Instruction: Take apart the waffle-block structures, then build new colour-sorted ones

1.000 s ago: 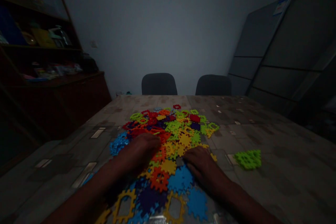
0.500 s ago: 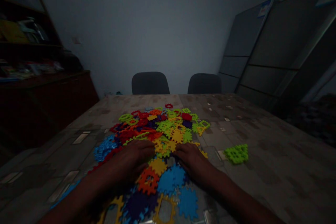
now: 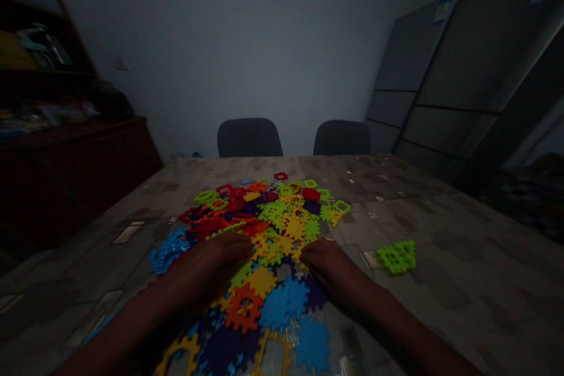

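- Spreading over the table (image 3: 449,264), the pile (image 3: 261,279) of toothed pieces is lying between and beyond both hands; its twelve o'clock is facing the chairs (image 3: 249,138).
- At nine, the left hand (image 3: 227,249) is curling low over the pile, fingers sitting close together; I cannot tell whether they are pinching anything.
- At three, the right hand (image 3: 324,255) is bending its fingers together just beside a yellow piece (image 3: 287,245); I cannot tell if it is gripping.
- Farther out at three, a green block (image 3: 395,257) is sitting apart.
- Teeth are overlapping, so I'm favouring a rim pinch and a straight lift, one piece at once.
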Demonstrator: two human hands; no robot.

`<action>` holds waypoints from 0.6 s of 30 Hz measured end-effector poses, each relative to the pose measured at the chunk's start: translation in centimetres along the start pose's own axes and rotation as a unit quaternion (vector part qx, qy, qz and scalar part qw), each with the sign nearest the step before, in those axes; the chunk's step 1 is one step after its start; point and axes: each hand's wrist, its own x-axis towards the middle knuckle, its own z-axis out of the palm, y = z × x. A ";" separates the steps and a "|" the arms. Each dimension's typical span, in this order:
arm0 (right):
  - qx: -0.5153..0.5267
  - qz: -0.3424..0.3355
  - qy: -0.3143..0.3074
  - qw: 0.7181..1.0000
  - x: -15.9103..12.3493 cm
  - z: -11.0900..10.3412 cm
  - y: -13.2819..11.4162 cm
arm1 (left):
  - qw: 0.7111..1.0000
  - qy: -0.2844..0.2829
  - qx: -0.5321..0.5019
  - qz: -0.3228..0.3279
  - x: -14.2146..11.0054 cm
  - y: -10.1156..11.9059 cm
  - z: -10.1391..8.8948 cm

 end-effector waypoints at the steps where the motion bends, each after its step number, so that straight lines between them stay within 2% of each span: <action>1: 0.000 -0.002 0.002 1.000 0.0 0.0 0.1 | 1.000 -0.002 -0.004 -0.015 0.0 -0.2 -0.1; 6: 0.032 0.023 0.049 0.998 -0.4 -0.1 1.8 | 0.998 -0.001 -0.025 -0.062 -0.1 -0.9 -1.4; 10: 0.023 0.060 0.092 0.994 -0.7 -0.3 3.3 | 0.996 0.011 -0.009 -0.093 -0.4 -0.4 -2.7; 14: 0.005 0.083 0.082 0.993 -0.8 -0.4 3.4 | 0.995 -0.021 0.000 -0.097 -0.4 -0.1 -3.5; 18: 0.011 0.090 0.065 0.994 -0.8 -0.4 2.9 | 0.993 0.014 0.014 -0.117 -0.5 -1.0 -4.0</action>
